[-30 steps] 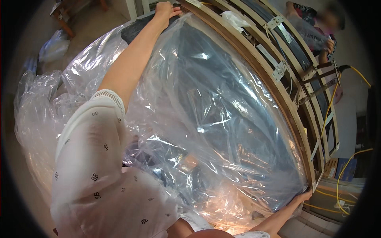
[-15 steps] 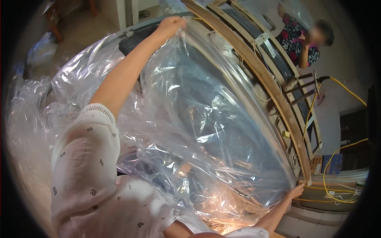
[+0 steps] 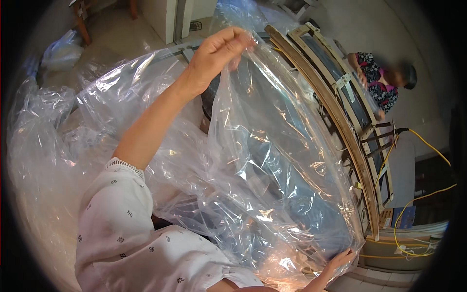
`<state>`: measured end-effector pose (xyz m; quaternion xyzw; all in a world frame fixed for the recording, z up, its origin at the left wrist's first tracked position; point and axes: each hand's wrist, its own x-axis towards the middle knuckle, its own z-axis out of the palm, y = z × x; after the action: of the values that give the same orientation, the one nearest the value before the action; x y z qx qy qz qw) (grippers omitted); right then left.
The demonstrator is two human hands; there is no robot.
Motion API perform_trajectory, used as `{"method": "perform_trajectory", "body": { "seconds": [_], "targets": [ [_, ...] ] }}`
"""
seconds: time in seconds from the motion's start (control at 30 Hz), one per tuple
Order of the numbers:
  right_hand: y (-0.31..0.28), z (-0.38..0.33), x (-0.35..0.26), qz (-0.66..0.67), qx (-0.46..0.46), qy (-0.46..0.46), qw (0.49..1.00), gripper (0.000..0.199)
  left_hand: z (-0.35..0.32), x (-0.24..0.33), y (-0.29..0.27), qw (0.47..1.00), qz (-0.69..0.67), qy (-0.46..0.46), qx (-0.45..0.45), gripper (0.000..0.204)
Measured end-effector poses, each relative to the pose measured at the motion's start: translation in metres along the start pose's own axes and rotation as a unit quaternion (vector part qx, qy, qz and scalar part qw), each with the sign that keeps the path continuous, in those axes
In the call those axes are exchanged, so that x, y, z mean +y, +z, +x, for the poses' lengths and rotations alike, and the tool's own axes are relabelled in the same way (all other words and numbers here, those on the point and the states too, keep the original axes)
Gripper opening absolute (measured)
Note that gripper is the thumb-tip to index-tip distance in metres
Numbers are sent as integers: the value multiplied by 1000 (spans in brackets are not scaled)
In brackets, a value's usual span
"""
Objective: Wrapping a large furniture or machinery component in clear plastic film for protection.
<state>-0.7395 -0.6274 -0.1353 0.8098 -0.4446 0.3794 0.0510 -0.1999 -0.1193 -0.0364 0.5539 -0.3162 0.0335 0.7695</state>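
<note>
A wide sheet of clear plastic film [image 3: 277,170] spreads in front of me, wrinkled and shiny. At its far edge my left hand [image 3: 219,56] is closed, pinching the film and holding it up. My right hand [image 3: 339,260] is low at the right, at the film's near right corner, its fingers seemingly closed on the edge; the thumb is hard to make out. Beneath the film a bluish-grey surface shows through. Along the film's far right side runs a long wooden bar [image 3: 335,114], apart from both hands.
Past the bar stands a wooden frame with dark panels [image 3: 359,109]. Yellow cable [image 3: 430,146] loops at the right, above a blue box [image 3: 406,217]. Another person [image 3: 379,87] is beyond the frame. Loose film [image 3: 44,141] is heaped at left; a plastic bundle [image 3: 63,51] lies on the floor.
My left hand has lifted the film's edge and come closer to the camera. My right hand has drawn back from the bar's end. The person beyond has moved, and the view has shifted.
</note>
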Motion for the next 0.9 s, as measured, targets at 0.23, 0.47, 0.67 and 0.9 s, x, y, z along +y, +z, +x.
{"method": "perform_trajectory", "body": {
  "seconds": [0.23,0.47,0.67,0.9],
  "targets": [
    [10,-4,-1,-44,-24,-47,998,32,-20,17,-18,1000,20,-8,12,14],
    [-8,-8,-36,-22,-119,16,992,23,-13,-7,-11,987,58,-91,115,23],
    [-11,-7,-102,126,-270,-160,941,36,37,-79,-182,935,338,-105,34,43],
    [-113,-84,-109,23,-165,-190,968,39,95,-127,-312,858,427,-205,196,38]
  ]
}}
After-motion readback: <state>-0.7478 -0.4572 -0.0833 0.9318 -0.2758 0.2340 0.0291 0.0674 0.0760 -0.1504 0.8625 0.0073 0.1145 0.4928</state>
